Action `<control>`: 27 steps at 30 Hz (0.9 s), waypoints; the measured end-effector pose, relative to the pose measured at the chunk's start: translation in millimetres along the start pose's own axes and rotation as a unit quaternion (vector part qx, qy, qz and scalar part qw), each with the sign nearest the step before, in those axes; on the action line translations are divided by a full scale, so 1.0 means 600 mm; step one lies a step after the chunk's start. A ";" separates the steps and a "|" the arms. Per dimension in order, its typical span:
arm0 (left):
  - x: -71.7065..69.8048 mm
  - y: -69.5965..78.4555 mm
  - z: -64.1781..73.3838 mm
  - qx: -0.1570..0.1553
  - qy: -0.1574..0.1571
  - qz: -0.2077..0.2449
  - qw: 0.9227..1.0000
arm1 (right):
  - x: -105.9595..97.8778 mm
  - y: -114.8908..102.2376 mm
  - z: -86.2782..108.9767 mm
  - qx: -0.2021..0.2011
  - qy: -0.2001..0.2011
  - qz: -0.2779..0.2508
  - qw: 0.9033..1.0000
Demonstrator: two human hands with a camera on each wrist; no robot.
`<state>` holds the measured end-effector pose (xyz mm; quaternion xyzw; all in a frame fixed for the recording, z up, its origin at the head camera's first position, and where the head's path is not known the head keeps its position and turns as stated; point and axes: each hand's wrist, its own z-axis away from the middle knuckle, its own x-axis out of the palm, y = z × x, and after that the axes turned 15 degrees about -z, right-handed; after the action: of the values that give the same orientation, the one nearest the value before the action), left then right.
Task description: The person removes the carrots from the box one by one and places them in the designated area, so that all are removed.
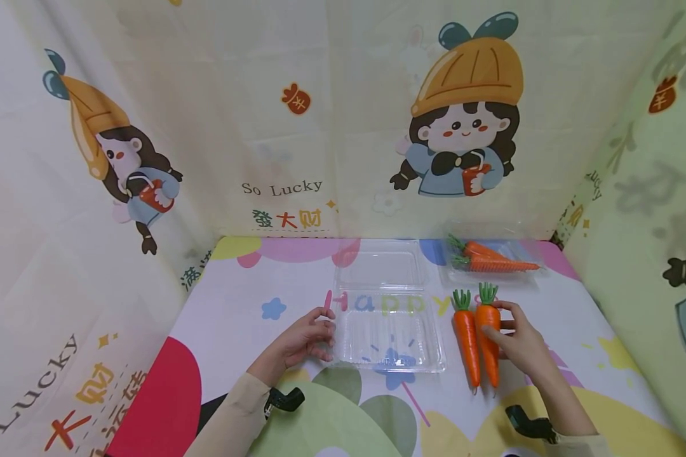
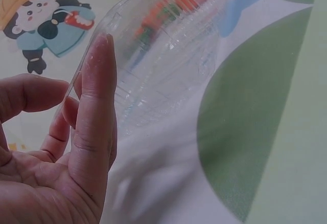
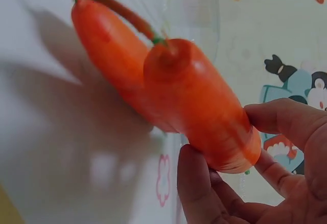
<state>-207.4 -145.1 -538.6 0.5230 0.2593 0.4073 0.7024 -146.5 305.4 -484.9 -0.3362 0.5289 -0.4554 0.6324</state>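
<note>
In the head view, an open clear plastic clamshell box [image 1: 391,336] lies on the table, its lid [image 1: 380,266] folded back toward the far edge. My left hand [image 1: 304,339] is at the box's left side; in the left wrist view its thumb and fingers pinch the clear rim [image 2: 110,22]. To the right of the box, my right hand [image 1: 517,336] holds an orange carrot [image 1: 488,339] by its upper part, green stem stubs pointing away. A second carrot [image 1: 466,339] lies just left of it, side by side. The right wrist view shows thumb and fingers around the held carrot [image 3: 204,101].
Behind the carrots, at the far right, another clear plastic box [image 1: 451,277] contains carrots [image 1: 494,260]. A printed cloth [image 1: 234,304] covers the table. Patterned curtains [image 1: 343,127] enclose the back and both sides.
</note>
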 end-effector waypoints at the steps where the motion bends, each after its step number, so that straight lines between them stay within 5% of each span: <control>1: 0.000 0.000 0.000 0.000 0.000 0.000 1.000 | -0.001 0.002 -0.001 0.000 0.000 0.001 1.000; 27: -0.002 0.001 0.003 -0.008 0.020 -0.006 1.000 | -0.005 0.035 -0.026 0.036 -0.017 0.035 0.999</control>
<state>-206.6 -147.0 -537.7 0.5072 0.2733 0.4156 0.7038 -157.5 316.7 -506.0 -0.3019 0.5127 -0.4462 0.6685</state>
